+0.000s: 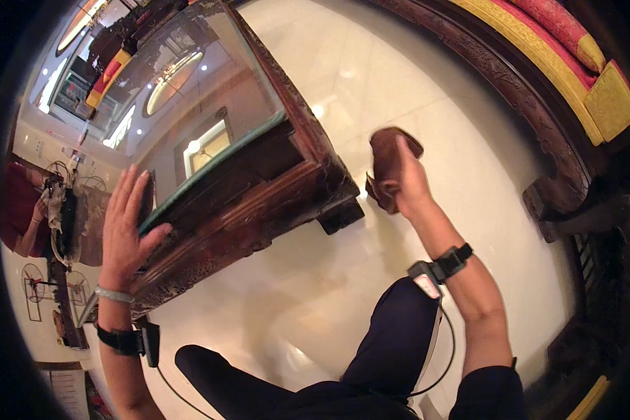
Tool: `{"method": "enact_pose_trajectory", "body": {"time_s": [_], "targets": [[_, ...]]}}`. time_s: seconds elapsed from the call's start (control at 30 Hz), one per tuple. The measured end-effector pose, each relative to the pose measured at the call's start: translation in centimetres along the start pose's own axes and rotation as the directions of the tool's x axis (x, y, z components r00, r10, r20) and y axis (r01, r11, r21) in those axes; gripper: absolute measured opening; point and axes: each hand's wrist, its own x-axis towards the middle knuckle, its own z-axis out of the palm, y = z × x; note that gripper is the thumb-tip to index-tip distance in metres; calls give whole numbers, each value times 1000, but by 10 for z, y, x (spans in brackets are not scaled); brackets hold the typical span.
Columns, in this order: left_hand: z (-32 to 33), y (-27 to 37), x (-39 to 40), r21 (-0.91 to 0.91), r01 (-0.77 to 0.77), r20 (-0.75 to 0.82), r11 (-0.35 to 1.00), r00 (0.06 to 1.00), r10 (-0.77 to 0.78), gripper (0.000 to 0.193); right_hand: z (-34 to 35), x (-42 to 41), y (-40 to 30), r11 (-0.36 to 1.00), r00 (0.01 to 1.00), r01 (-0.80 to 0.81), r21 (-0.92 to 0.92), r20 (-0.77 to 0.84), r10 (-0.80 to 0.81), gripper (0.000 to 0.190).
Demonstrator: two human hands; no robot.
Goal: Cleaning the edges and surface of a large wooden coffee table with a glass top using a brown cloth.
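Observation:
A folded brown cloth [387, 157] is gripped in my right hand [415, 184], which is out over the tiled floor, to the right of the table's near corner. My left hand [123, 226] has its fingers stretched out and its thumb spread, at the edge of the table's glass top [226, 149]. It appears to rest on the glass and holds nothing. Under the glass is a dark carved wooden table [273, 210] with a reddish moulding. Bright reflections of the ceiling lights and a window show in the glass.
A carved wooden sofa [509, 79] with red and yellow cushions [611, 105] curves along the right. Pale glossy tiles [304, 273] cover the floor. A person in a dark red top [21, 205] is at the far left. Cables run from the straps on both my forearms.

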Motion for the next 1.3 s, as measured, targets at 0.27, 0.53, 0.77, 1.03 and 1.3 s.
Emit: {"method": "enact_pose_trajectory", "body": {"time_s": [0.27, 0.53, 0.77, 1.03, 1.3], "targets": [[17, 2, 4, -234, 0, -41, 972, 999, -10, 88, 41, 104, 56, 646, 802, 545, -535, 557, -216, 57], [18, -7, -3, -207, -4, -93, 978, 996, -15, 90, 57, -6, 24, 286, 727, 687, -669, 644, -239, 44], [24, 0, 6, -215, -17, -103, 976, 995, -5, 89, 105, 48, 22, -75, 612, 687, -723, 632, -475, 26], [26, -9, -1, -184, -23, -118, 983, 993, 1, 90, 6, -76, 79, 93, 824, 565, -820, 558, -92, 18], [25, -6, -3, -214, -25, -149, 976, 989, -7, 85, -13, -54, -26, 587, 990, -75, -806, 11, 142, 35]]}}
